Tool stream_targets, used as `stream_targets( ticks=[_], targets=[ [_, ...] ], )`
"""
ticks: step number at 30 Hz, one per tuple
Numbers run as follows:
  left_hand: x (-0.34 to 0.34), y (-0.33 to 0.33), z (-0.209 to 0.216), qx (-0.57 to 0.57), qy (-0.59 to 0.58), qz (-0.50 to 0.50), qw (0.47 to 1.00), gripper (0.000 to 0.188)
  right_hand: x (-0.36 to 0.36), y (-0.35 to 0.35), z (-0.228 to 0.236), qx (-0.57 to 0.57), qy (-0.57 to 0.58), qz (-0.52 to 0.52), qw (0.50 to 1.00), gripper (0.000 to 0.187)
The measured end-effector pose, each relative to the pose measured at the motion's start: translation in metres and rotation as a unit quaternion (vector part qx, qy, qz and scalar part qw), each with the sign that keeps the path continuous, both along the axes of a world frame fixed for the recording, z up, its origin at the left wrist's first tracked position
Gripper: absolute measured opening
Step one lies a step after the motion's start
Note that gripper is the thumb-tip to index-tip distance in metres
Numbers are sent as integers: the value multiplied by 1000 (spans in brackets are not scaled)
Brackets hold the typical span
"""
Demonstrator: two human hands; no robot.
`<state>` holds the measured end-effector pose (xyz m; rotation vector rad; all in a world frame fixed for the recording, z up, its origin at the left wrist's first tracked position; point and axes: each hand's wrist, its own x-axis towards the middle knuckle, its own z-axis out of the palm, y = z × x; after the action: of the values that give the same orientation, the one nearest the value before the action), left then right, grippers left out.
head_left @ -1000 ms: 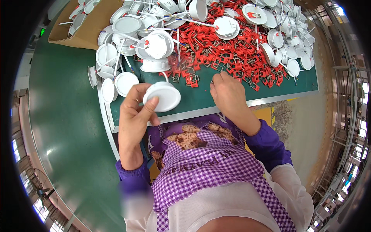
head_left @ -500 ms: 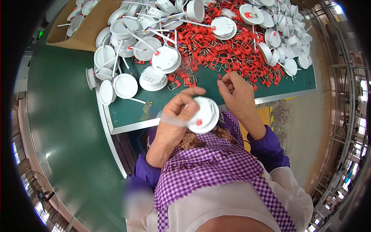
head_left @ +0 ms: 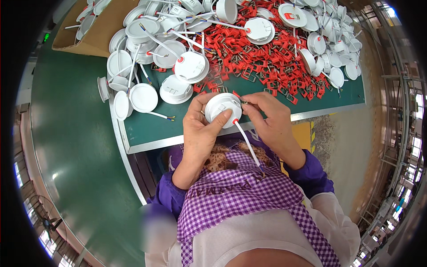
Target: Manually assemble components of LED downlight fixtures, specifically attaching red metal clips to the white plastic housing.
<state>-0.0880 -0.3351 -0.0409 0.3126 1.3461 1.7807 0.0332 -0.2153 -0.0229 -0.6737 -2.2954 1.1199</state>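
Note:
My left hand (head_left: 196, 129) grips a white round downlight (head_left: 219, 106) near the table's front edge, its thumb across the back. A white cable (head_left: 247, 143) leaves the downlight at a red grommet and hangs toward my apron, coloured wire ends showing. Between the thumb and fingertips of my right hand (head_left: 272, 119) is a small red clip with a metal spring (head_left: 240, 99). It is at the right rim of the downlight; my fingers partly cover it, so I cannot tell whether it is seated.
A large heap of red clips (head_left: 262, 58) lies beyond my hands on the green table (head_left: 133, 127). White downlights (head_left: 191, 66) with cables are piled at left, and more (head_left: 336, 58) at right. A cardboard box (head_left: 100, 35) stands at the far left.
My left hand has turned the downlight and raised it slightly; its cable now hangs down. My right hand has come left and down, bringing a red clip against the rim.

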Motion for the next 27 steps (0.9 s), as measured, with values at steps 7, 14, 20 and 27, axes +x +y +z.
stream_targets(
  ticks=[7,14,20,27],
  targets=[
    [0,1,-4,-9,121,13,993,39,-2,-10,2,84,-34,24,996,13],
    [-3,1,-10,-24,214,6,976,31,-4,-13,-3,92,-47,15,995,12],
    [-4,-3,-5,17,142,-25,989,32,-7,-3,-4,-61,-42,5,997,22],
    [-22,-27,-11,11,83,-124,989,37,-2,-4,-1,-219,-29,87,971,39]
  ],
)
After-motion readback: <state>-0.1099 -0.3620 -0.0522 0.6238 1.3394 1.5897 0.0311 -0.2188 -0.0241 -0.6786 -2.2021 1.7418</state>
